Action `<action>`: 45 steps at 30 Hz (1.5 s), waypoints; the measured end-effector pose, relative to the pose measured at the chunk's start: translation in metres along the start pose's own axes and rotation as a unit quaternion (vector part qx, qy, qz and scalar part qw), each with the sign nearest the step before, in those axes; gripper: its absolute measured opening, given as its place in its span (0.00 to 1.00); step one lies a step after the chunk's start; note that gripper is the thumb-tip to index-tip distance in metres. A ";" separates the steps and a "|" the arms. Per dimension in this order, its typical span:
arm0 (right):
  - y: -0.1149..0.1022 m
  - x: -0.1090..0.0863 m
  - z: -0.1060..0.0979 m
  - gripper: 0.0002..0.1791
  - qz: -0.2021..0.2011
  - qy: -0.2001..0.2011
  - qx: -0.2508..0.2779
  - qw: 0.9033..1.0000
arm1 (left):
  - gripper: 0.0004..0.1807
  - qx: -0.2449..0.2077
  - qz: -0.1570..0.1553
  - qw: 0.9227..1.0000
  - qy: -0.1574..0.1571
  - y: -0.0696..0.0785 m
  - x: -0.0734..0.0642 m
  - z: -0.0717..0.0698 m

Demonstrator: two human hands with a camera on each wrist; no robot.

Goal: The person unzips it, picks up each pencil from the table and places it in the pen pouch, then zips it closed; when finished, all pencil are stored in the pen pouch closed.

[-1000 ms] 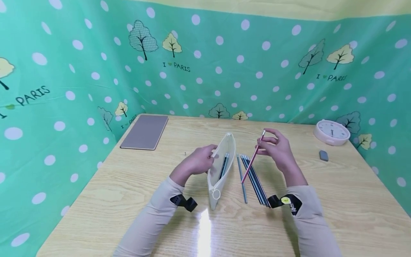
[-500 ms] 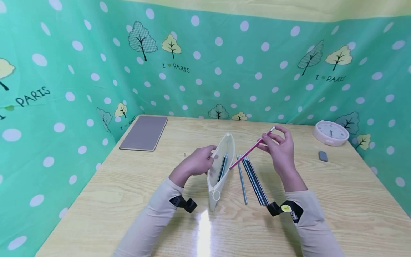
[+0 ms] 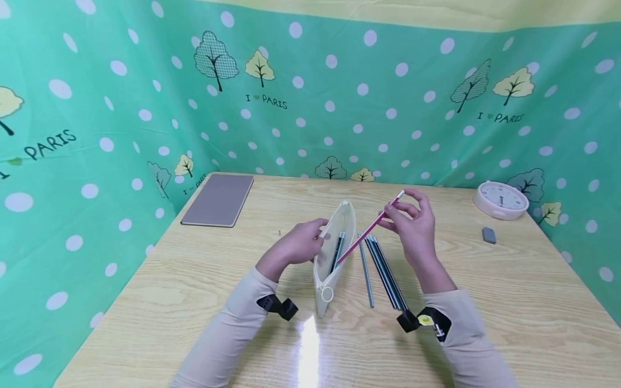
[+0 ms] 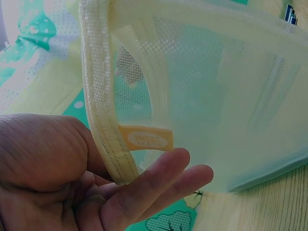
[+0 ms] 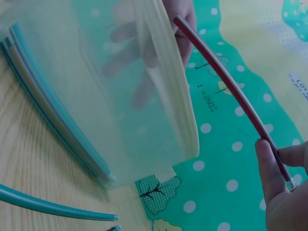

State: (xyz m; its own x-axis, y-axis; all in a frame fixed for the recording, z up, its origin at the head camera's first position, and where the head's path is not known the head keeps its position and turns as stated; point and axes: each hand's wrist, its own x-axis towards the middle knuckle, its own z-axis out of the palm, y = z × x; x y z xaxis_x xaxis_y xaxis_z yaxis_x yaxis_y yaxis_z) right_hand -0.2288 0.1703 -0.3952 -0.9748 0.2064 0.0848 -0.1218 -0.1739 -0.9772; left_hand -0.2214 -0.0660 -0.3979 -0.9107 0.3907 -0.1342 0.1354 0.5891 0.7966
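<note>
A pale mesh zip pouch point(image 3: 347, 220) stands on edge on the table, its mouth spread. My left hand point(image 3: 299, 242) grips its left rim; in the left wrist view the thumb and fingers pinch the edge point(image 4: 103, 115) near an orange tag point(image 4: 147, 138). Inside lie several pencils point(image 3: 338, 250), showing through the mesh in the right wrist view. My right hand point(image 3: 414, 223) pinches a red pencil point(image 3: 365, 235) near its white-tipped end. The pencil slants down to the left, its lower end at the pouch's opening. Between pouch and right wrist lie a single teal pencil point(image 3: 366, 272) and several dark pencils point(image 3: 387, 275).
At the back left of the wooden table point(image 3: 170, 291) lies a grey notebook point(image 3: 220, 199). A round white clock point(image 3: 501, 200) sits at the back right, with a small grey eraser-like block point(image 3: 489, 235) in front of it. A dotted green cloth point(image 3: 301, 118) hangs behind.
The red pencil has tilted and swung left, its lower end moving from over the loose pencils to the pouch's mouth. The left hand and pouch stay in place.
</note>
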 end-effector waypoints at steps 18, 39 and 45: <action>0.009 -0.008 0.016 0.30 0.007 -0.081 -0.043 0.996 | 0.24 -0.002 0.004 1.000 0.006 0.003 0.001 -0.001; 0.020 -0.013 0.020 0.29 -0.008 -0.134 -0.075 0.988 | 0.25 -0.006 -0.003 1.000 -0.004 0.001 0.001 0.002; 0.022 -0.014 0.021 0.30 -0.018 -0.137 -0.107 0.985 | 0.25 -0.003 -0.001 1.000 -0.002 0.001 0.000 0.002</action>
State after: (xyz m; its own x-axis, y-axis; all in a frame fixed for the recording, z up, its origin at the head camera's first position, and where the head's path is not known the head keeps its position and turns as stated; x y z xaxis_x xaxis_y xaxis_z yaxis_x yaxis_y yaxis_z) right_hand -0.2222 0.1431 -0.4139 -0.9880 -0.0640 0.1403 -0.1431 0.0408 -0.9889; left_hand -0.2206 -0.0639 -0.3977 -0.9091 0.3930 -0.1378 0.1316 0.5850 0.8003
